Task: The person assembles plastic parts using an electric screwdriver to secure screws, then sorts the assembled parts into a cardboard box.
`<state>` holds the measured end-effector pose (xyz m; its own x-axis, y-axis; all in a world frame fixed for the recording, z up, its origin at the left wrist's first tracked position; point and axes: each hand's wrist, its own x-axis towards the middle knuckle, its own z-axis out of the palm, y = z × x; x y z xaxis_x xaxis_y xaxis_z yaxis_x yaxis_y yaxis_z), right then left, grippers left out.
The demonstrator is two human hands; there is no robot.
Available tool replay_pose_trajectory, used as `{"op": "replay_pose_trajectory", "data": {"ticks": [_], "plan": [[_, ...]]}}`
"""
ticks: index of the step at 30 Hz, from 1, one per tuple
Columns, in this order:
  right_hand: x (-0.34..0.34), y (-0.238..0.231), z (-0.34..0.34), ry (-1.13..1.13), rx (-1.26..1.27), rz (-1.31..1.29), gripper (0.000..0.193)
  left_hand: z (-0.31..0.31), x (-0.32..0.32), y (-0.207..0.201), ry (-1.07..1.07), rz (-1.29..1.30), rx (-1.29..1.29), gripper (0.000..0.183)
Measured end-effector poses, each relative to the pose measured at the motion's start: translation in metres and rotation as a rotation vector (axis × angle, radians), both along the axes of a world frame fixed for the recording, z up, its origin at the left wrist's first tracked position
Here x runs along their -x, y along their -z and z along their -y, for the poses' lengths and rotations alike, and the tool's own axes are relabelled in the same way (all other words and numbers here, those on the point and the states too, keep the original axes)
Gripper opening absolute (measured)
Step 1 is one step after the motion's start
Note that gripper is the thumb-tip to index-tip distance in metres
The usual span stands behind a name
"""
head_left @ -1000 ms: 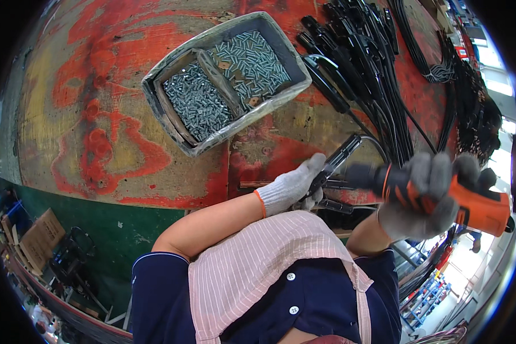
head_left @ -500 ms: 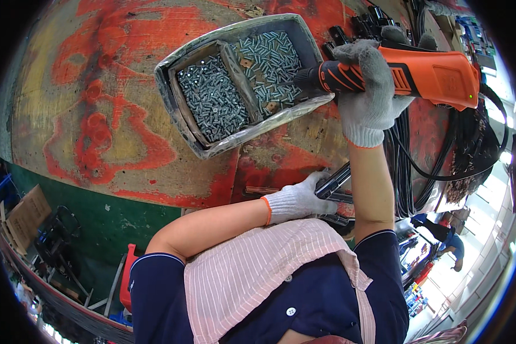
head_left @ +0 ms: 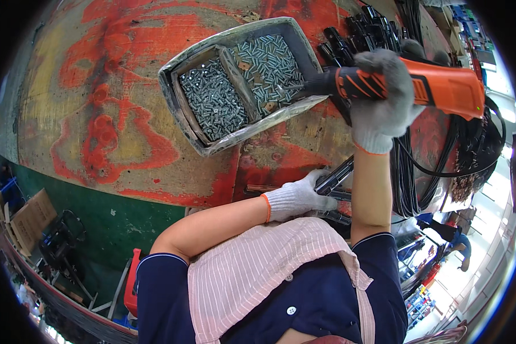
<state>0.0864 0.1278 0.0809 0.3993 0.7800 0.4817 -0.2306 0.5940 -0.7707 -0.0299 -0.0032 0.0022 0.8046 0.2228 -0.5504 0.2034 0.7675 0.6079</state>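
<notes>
My gloved right hand (head_left: 384, 94) is wrapped round an orange and black power screwdriver (head_left: 444, 87). The tool lies level, its black nose and thin bit pointing left over the near right rim of a grey bin (head_left: 238, 142). A divider splits that bin: short screws (head_left: 211, 98) fill the left part, longer screws (head_left: 268, 60) and a few small brown pieces lie in the right part. Close to my body, my gloved left hand (head_left: 304, 198) grips a black part (head_left: 333, 176), slanting up to the right. My right forearm hides its far end.
Several black parts (head_left: 372, 28) are heaped behind the screwdriver. Bundled black cables (head_left: 406, 178) hang over the bench's right side, and a cord loops from the tool. The worn red bench (head_left: 114, 137) ends above a green floor (head_left: 120, 221). Another person (head_left: 460, 246) stands far right.
The screwdriver and my right hand have shifted slightly right and nearer to me, and the bit has drawn back toward the bin's right side. My left hand keeps its hold.
</notes>
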Motion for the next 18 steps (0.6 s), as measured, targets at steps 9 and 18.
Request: {"op": "replay_pose_trajectory", "data": {"ticks": [9,18], "plan": [[-0.061,-0.044,0.099,-0.141,-0.032,-0.244,0.032,0.002,-0.001,-0.002,-0.06,0.11,0.191,0.086],[-0.081,-0.031,0.198,0.231,0.003,-0.339,0.043,0.001,-0.003,0.003,-0.091,0.151,0.279,0.084]]}}
